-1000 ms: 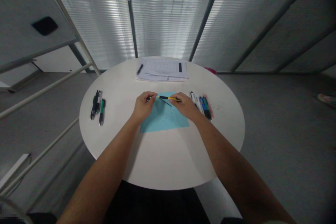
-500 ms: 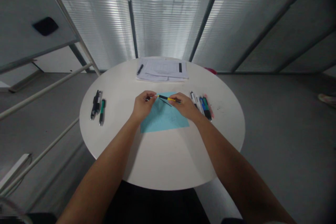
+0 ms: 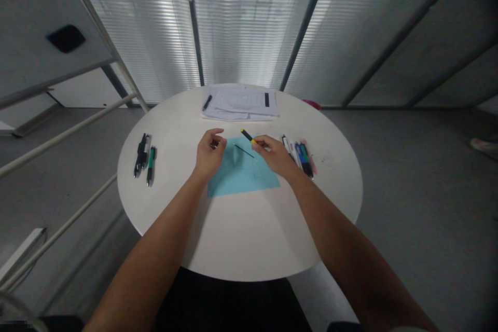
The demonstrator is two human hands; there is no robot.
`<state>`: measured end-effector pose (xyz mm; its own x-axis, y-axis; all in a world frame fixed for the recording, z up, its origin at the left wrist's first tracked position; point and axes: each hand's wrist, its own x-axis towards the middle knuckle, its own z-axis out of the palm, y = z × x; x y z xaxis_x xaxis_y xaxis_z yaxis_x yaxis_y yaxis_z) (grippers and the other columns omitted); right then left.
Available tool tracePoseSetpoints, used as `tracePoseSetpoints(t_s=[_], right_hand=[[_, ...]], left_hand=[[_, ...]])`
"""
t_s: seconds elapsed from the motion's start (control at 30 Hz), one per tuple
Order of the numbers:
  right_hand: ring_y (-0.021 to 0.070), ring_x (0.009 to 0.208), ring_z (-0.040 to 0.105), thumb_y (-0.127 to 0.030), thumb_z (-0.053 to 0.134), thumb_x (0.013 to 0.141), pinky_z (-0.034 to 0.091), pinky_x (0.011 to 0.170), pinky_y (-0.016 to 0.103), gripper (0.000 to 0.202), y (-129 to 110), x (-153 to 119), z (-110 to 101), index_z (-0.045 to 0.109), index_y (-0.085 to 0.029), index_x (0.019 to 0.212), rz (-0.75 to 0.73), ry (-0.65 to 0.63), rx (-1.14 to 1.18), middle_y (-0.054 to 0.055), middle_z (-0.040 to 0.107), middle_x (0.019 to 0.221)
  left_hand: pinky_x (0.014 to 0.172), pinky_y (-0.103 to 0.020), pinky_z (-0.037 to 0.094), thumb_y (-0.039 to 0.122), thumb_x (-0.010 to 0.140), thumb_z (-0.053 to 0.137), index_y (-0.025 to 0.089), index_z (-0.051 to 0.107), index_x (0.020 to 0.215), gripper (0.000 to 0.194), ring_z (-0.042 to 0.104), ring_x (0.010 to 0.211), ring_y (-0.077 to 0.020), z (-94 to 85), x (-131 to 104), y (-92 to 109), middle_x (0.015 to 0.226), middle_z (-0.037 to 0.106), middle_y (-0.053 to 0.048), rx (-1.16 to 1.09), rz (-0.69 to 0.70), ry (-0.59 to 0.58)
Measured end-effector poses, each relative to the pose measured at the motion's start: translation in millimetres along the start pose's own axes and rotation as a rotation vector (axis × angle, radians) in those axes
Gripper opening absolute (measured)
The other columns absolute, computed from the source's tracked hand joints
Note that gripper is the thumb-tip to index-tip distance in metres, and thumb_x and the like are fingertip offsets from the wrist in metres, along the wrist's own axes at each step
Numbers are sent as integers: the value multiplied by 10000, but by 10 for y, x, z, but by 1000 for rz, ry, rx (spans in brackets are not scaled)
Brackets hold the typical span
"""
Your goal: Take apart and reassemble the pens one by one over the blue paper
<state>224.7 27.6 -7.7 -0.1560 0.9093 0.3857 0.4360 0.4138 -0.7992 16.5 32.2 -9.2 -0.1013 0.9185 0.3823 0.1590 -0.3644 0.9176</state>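
Observation:
Between the thumb and fingers of my right hand (image 3: 272, 153) is a black-and-yellow pen barrel (image 3: 246, 135), tilted with its far end up and to the left. My left hand (image 3: 211, 151) is a short way to the left, its index finger extended and the other fingers curled in. Something small may be in those curled fingers; I cannot make it out. Below and between the hands, a thin dark pen refill (image 3: 244, 151) lies on a light blue sheet of paper (image 3: 245, 179).
Several pens (image 3: 303, 158) lie right of the blue sheet. At the left edge of the round white table (image 3: 249, 238) are black pens (image 3: 140, 155) and a green pen (image 3: 151, 166). Printed papers (image 3: 241, 101) with a dark pen (image 3: 207, 102) lie at the back.
My hands have come apart. The barrel has left my left fingers and turned, its far end swinging upward, in my right hand. My left index finger has straightened.

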Motion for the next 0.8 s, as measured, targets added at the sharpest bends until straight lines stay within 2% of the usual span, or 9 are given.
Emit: tracePoseSetpoints(t_s=[0.23, 0.43, 0.63, 0.8], right_hand=[[163, 827, 611, -497, 535, 859, 478, 754, 311, 295, 27, 32, -20, 566, -216, 943, 60, 69, 113, 44, 667, 893], [154, 790, 602, -526, 525, 860, 481, 718, 301, 330, 106, 61, -10, 520, -223, 990, 54, 163, 182, 32, 646, 854], [142, 766, 594, -467, 529, 864, 474, 695, 289, 266, 118, 61, -11, 514, -228, 980, 69, 170, 184, 19, 633, 856], [144, 746, 571, -375, 526, 856, 446, 678, 286, 172, 112, 44, -24, 530, -227, 944, 72, 171, 90, 4, 598, 822]], left_hand=[[617, -246, 422, 168, 745, 565, 216, 627, 958, 227, 515, 641, -115, -32, 7, -9, 741, 580, 0, 16, 19, 23], [633, -255, 437, 165, 718, 535, 216, 640, 870, 191, 530, 657, -129, -62, 62, -102, 716, 583, -6, -21, -16, 133], [473, -217, 331, 217, 674, 496, 181, 617, 710, 131, 457, 500, -98, -112, 162, -237, 582, 526, 8, -216, -177, 257], [416, -206, 271, 216, 644, 494, 185, 578, 689, 101, 416, 446, -89, -127, 184, -235, 525, 466, 29, -365, -222, 346]])
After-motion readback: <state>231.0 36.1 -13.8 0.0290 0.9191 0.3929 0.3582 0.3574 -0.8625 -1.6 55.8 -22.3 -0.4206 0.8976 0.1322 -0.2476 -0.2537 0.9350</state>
